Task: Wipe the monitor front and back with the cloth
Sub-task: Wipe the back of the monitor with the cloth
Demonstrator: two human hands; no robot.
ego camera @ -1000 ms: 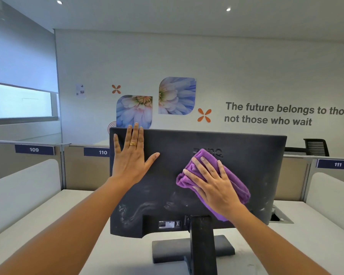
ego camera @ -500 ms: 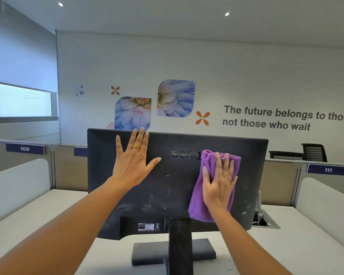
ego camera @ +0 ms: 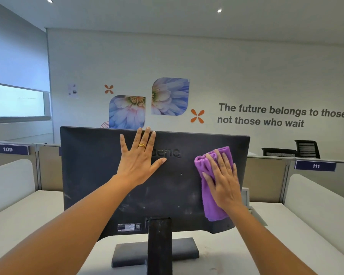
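Hands lie flat on the back of a dark BenQ monitor (ego camera: 95, 171), which stands upright on a white desk (ego camera: 306, 235) with its rear panel facing the camera. The left hand (ego camera: 138, 163) is open, fingers spread and straight, its palm pressed against the upper middle of the panel; the fingertips reach the top edge and a gold ring (ego camera: 141, 145) sits on one finger. The thumb points right, just under the raised logo (ego camera: 170, 153).

The right hand (ego camera: 223, 183) is also open, its fingers straight and close together, and it presses a purple cloth (ego camera: 211, 207) against the right part of the panel. The cloth is bunched and folded; it shows above and to the left of the fingers and hangs out below the heel of the hand, near the monitor's lower right corner.

Pale smears and dust marks cover the lower half of the panel. A label sticker (ego camera: 129, 227) sits low, just left of the stand column (ego camera: 159, 245), which rises from a flat rectangular base (ego camera: 127, 253) on the desk.

Beyond the monitor, low partitions carry number plates 109 (ego camera: 8, 149) and 111 (ego camera: 315, 166). Two black chairs (ego camera: 306, 148) stand at the far right, and the back wall shows flower pictures (ego camera: 127, 112) and grey lettering (ego camera: 266, 116).
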